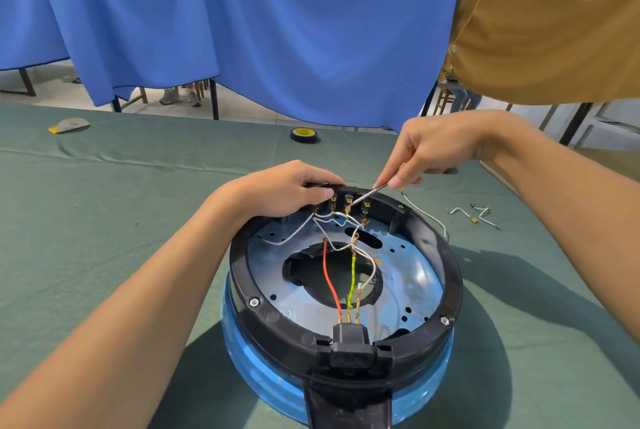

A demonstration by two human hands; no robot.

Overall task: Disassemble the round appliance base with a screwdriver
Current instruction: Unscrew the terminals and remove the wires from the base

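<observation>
Sitting open on the table (104,203), the base (450,272) is gripped at its far rim by your left hand (287,191); your right hand (440,148) pinches the screwdriver (367,194), tip among the terminals (348,204). A slip there could bend a tab or nick wires (330,281). What the tip touches is unclear.

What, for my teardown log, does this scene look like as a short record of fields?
left hand: grips the far rim of the round base
right hand: pinches the screwdriver, tip at the terminals
round base: open, wires exposed, on the green cloth
loose wires: on the cloth, right of the base
tape roll: far side of the cloth
</observation>
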